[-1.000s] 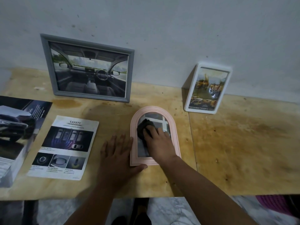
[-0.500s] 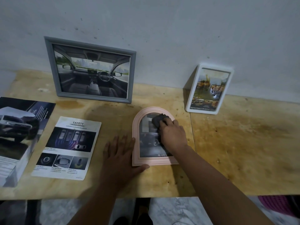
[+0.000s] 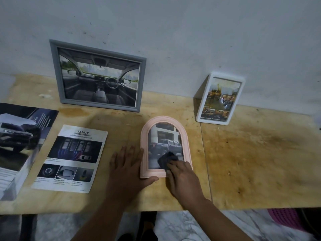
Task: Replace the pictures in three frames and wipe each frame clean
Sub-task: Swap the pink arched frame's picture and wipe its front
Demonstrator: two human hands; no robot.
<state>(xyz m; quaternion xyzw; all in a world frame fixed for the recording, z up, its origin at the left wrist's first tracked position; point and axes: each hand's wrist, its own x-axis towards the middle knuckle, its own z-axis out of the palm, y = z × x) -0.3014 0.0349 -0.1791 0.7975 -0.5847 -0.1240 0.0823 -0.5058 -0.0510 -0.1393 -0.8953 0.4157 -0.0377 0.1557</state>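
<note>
A pink arched frame (image 3: pixel 187 136) lies flat on the wooden table (image 3: pixel 260 162), holding a picture of a dark truck. My right hand (image 3: pixel 182 178) holds a dark cloth (image 3: pixel 165 160) against the lower right of the frame's glass. My left hand (image 3: pixel 128 167) lies flat on the table beside the frame's left edge, thumb against its bottom corner. A grey frame (image 3: pixel 99 75) with a car-interior picture leans on the wall at the back left. A white frame (image 3: pixel 220 100) with a picture leans on the wall at the back right.
A loose "SAFETY" leaflet (image 3: pixel 73 157) lies left of my left hand. A car brochure (image 3: pixel 20 140) lies at the far left edge. A pink basket (image 3: pixel 288 220) shows below the table's front edge at right. The floor is marbled tile.
My right hand has moved the cloth from the upper part of the pink frame's glass down to its lower right. My left hand stayed by the frame's left side.
</note>
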